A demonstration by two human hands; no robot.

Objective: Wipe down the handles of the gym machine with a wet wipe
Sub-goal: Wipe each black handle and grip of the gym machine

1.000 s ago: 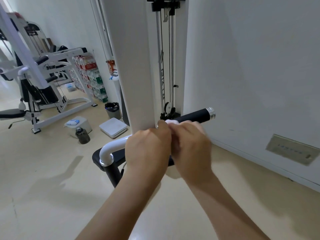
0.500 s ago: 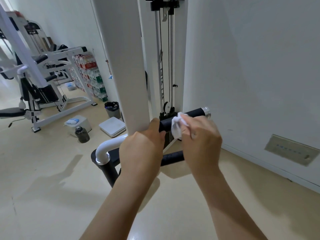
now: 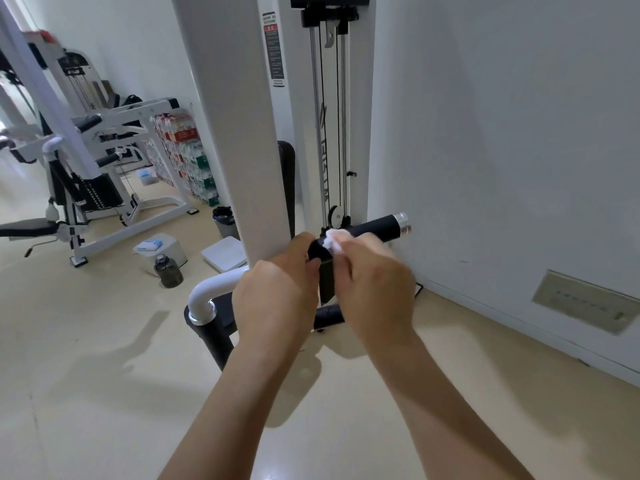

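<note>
A black foam handle (image 3: 375, 227) with a silver end cap points right from the white bar (image 3: 214, 287) of the gym machine. My left hand (image 3: 277, 299) grips the bar where the black grip begins. My right hand (image 3: 372, 289) holds a crumpled white wet wipe (image 3: 334, 239) pressed against the top of the black handle, just right of my left thumb. A second black grip (image 3: 211, 336) hangs down from the bar's left bend.
The machine's white upright column (image 3: 235, 116) and cable stack (image 3: 329, 116) stand directly behind the handle, and a white wall (image 3: 502, 133) is close on the right. On the floor to the left are a dark water bottle (image 3: 168, 271), a white scale (image 3: 223, 252), a bin (image 3: 223, 221) and another machine (image 3: 86, 168).
My right hand has pulled away from my left hand and slid the wipe a little along the black handle. The left hand keeps its grip on the bar.
</note>
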